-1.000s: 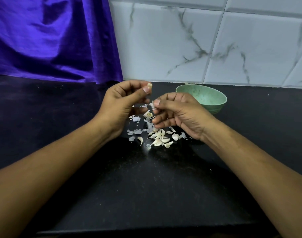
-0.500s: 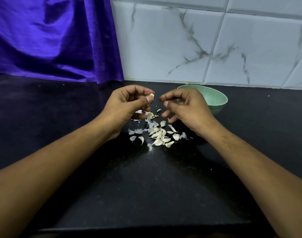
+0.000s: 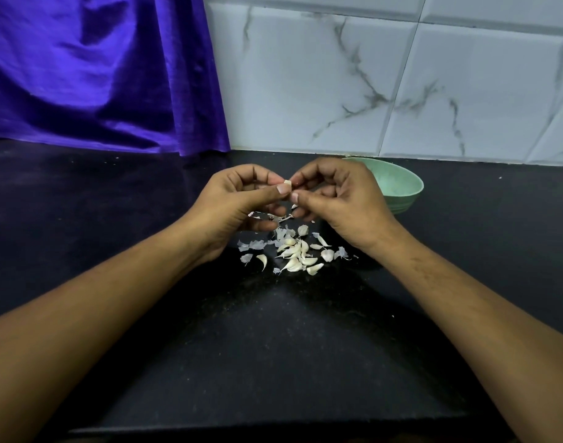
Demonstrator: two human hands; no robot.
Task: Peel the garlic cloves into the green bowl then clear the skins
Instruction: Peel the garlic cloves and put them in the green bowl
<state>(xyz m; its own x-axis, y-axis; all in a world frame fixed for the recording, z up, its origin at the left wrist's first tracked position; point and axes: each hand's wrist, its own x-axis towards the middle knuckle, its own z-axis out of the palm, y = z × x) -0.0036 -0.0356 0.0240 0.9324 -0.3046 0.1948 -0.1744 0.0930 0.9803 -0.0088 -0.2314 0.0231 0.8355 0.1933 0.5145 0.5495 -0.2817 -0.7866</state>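
My left hand (image 3: 238, 203) pinches a small pale garlic clove (image 3: 287, 183) between thumb and fingers, held above the counter. My right hand (image 3: 341, 199) meets it from the right, its fingertips pinching at the same clove. Below and between the hands lies a loose pile of garlic cloves (image 3: 294, 254) mixed with thin papery skins (image 3: 253, 245) on the black counter. The green bowl (image 3: 401, 187) stands behind my right hand, which hides its left part; its inside cannot be seen.
The black counter (image 3: 273, 346) runs to a front edge near the bottom of the view. A purple cloth (image 3: 91, 75) hangs at the back left. White marble-pattern wall tiles (image 3: 385, 84) stand right behind the bowl.
My right hand has risen from the pile and closed in on the clove held by my left hand. Both hands now meet at the clove, a little higher than before.
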